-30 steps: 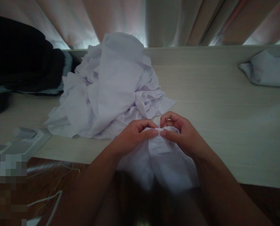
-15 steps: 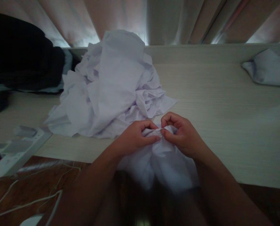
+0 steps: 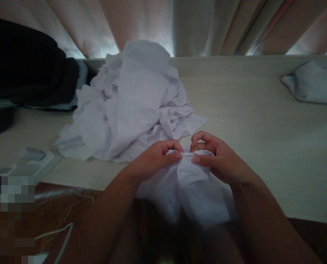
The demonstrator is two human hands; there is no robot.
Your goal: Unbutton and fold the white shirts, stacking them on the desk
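Note:
Both hands pinch the top edge of a white garment (image 3: 196,190) at the near edge of the table, its lower part hanging down towards my legs. My left hand (image 3: 166,156) has thumb and forefinger closed on the cloth, just left of a small round button (image 3: 186,159). On the button's other side, my right hand (image 3: 211,156) grips the same edge with its thumb flat on the front and its fingers curled behind. The garment's exact kind cannot be made out. A large crumpled heap of white cloth (image 3: 138,95) lies just beyond my hands.
On the pale table (image 3: 248,128), a black bag-like bundle (image 3: 28,66) stands at the far left. A white power strip (image 3: 46,163) lies at the left edge, with white cables (image 3: 67,227) below. A grey-white folded cloth (image 3: 314,82) sits far right. Curtains (image 3: 196,25) hang behind.
My hands have moved slightly apart along the garment's edge. The button between the thumbs now shows clearly. The whole view has shifted slightly.

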